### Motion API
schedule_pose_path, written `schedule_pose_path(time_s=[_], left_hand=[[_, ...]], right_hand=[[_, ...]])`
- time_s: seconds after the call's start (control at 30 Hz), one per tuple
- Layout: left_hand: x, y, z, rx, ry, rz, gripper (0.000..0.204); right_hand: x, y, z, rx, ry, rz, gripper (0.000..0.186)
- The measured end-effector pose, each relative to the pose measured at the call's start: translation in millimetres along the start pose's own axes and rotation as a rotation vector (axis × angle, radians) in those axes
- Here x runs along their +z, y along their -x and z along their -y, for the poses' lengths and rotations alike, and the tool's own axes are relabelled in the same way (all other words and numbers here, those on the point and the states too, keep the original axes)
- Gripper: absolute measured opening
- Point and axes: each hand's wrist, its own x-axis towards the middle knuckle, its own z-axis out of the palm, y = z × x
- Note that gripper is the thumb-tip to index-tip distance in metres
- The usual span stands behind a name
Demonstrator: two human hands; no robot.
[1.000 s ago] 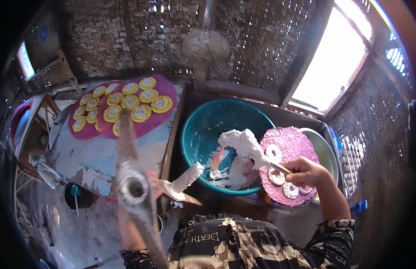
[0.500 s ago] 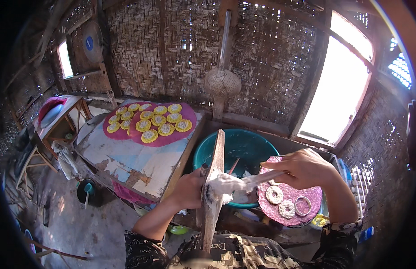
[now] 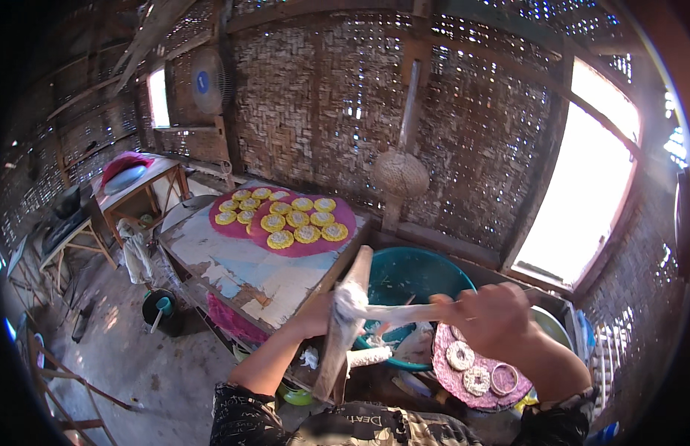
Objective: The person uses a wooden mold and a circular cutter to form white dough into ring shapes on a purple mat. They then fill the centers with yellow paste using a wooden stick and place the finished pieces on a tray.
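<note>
Evidently steadied: one hand on the wooden tool, one on the stick

The left hand (image 3: 313, 316) appears closed on the back of the wooden tool (image 3: 340, 332); its fingertips are hidden, so how tightly it holds I cannot tell. The tool is held slanted, between the tabletop's (image 3: 237, 271) right edge and the basin (image 3: 443, 270), probably so that its middle faces the other hand. The right hand (image 3: 488, 316) is curled shut around a pale stick (image 3: 404, 313) whose far end meets that middle, seemingly gripped well back to keep the knuckles clear. A white-coated cylinder (image 3: 369, 357) juts out beside the tool's lower half. White dough (image 3: 418, 346) sits by the basin's near rim, likely there for easy reach. Against the basin's near right side lies a pink mat (image 3: 447, 374) bearing white rings (image 3: 450, 357) and a thin hoop (image 3: 503, 392). Yellow-and-white pieces (image 3: 307, 234) rest toward the tabletop's far right corner, mostly side by side, perhaps to protect their shapes
</note>
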Motion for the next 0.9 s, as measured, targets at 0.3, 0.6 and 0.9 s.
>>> schedule_pose_path(time_s=[0.3, 0.6, 0.9], left_hand=[[7.7, -2.7, -37.7, -0.021, -0.242, -0.223, 0.049], [15.6, -6.7, -62.7, 0.017, -0.515, -0.227, 0.044], [12.4, -20.2, -41.0, -0.053, -0.194, 0.020, 0.063]], right_hand=[[-3.7, 6.8, -37.7, 0.383, -0.551, 0.462, 0.037], [6.1, -20.3, -34.0, 0.388, -0.454, 0.683, 0.035], [63.2, -18.2, 15.1, -0.280, 0.244, -0.476, 0.019]])
